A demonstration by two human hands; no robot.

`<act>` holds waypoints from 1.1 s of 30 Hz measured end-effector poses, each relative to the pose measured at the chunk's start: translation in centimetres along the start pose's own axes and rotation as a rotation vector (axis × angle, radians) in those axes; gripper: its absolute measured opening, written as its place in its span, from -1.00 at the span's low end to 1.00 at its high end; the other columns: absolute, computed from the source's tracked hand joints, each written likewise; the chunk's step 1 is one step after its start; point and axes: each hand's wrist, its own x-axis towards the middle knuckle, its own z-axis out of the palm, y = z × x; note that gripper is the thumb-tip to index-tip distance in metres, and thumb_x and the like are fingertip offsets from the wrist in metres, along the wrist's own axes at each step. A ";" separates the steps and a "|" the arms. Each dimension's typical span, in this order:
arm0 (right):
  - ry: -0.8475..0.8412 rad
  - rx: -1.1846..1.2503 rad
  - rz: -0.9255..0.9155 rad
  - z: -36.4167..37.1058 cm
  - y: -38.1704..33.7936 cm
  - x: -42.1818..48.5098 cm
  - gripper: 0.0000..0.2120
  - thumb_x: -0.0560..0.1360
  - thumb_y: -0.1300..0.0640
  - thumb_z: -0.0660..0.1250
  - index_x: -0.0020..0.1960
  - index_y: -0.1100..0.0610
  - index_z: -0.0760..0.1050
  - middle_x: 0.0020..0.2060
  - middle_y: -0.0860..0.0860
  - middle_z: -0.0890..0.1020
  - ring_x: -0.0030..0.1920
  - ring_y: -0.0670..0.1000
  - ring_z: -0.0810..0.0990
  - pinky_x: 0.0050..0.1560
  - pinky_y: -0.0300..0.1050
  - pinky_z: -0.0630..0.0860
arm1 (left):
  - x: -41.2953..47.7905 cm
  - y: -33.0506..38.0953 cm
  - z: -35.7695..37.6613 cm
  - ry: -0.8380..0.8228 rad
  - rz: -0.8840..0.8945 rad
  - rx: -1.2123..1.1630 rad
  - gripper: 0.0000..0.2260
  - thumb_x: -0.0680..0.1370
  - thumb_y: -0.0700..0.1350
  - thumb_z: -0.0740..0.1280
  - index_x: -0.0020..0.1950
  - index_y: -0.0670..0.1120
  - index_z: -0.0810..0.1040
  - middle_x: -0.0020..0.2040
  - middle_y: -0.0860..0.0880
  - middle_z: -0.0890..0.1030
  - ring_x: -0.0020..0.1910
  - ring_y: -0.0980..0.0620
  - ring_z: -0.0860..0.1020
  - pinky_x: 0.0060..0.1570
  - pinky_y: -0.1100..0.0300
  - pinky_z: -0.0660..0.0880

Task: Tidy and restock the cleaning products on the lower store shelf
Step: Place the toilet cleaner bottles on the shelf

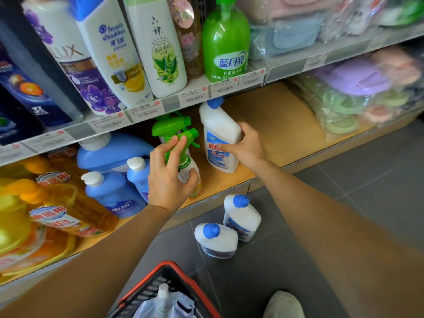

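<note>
Right fingers [227, 147] around glossy bottle [218, 129] (plastic)

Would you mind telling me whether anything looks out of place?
Yes: two white blue-capped bottles stand on the floor before the lower shelf, not on it. A matching bottle on the shelf leans, gripped by the right hand.

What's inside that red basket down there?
A pale refill pouch with a white spout lies in the red basket. The basket's lower part runs out of frame, so anything else inside is unseen.

Grey floor tiles [367, 180] meet a wooden lower shelf [275, 125] under a price-tagged metal shelf rail [286, 70].
</note>
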 end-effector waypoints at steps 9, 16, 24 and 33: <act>-0.199 -0.168 0.000 -5.3 -3.7 -4.8 -0.45 0.23 0.12 0.66 0.10 -0.03 0.45 -0.01 -0.11 0.62 0.04 -0.03 0.64 0.03 0.08 0.65 | 0.7 -0.3 -2.7 -0.202 0.021 -0.063 -0.25 0.41 -0.20 0.51 0.58 -0.03 0.34 0.47 -0.04 0.36 0.47 -0.14 0.32 0.41 -0.14 0.40; -0.205 -0.145 -0.048 -9.7 -9.7 -9.8 -0.50 0.22 0.16 0.66 0.04 -0.01 0.48 -0.10 -0.17 0.63 -0.08 -0.21 0.64 -0.20 -0.28 0.56 | 1.0 2.3 -8.0 -0.309 -0.070 -0.206 -0.38 0.48 -0.05 0.50 0.52 -0.03 0.43 0.48 0.01 0.46 0.50 -0.06 0.33 0.48 0.04 0.28; -0.307 0.322 0.098 -8.5 -15.8 -17.4 -0.53 0.27 0.15 0.64 0.14 0.06 0.60 0.00 0.01 0.73 0.00 0.05 0.73 -0.12 0.02 0.66 | -0.7 6.6 -15.5 -0.633 -0.324 -0.689 -0.27 0.38 0.05 0.54 0.52 0.08 0.37 0.35 0.12 0.57 0.36 0.19 0.49 0.23 0.24 0.51; -0.533 0.535 0.186 -2.8 -19.5 -23.7 -0.58 0.41 0.27 0.52 0.24 0.26 0.54 0.10 0.17 0.69 0.08 0.19 0.69 0.01 0.10 0.64 | -5.8 6.3 -21.5 -0.676 -0.340 -0.920 -0.62 0.42 -0.21 0.53 0.20 -0.01 0.61 0.10 0.01 0.73 0.04 -0.01 0.72 -0.06 0.16 0.67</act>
